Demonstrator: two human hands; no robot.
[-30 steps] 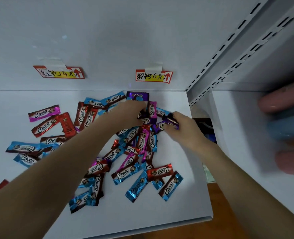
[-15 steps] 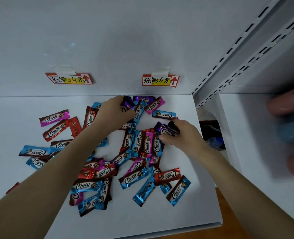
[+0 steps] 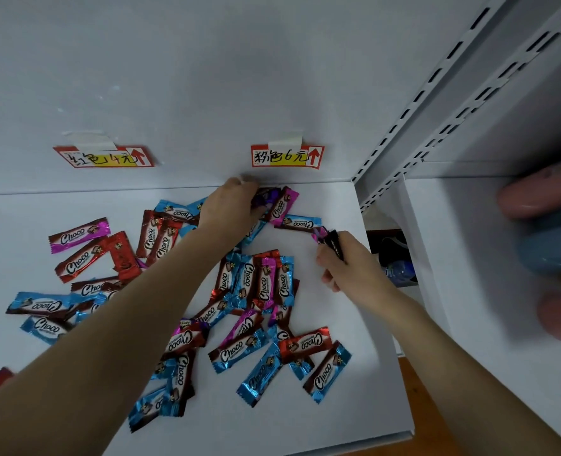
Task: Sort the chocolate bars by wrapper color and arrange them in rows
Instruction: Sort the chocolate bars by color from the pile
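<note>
The chocolate bars [image 3: 256, 284] lie heaped on the shelf board [image 3: 354, 406]. Behind the heap, on the back panel [image 3: 206, 93], one price tag [image 3: 104, 157] hangs to its back left and a second price tag [image 3: 287, 156] straight behind. The left hand [image 3: 233, 205] grips bars at the heap's back edge, and the right hand [image 3: 348, 264] holds bars at its right. A slotted upright [image 3: 437, 103] stands back right of the heap.

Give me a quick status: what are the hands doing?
Left hand grips purple bar at back wall under price label. Right hand holds second purple bar. Mixed pile unsorted; blue bar lies between hands.
</note>
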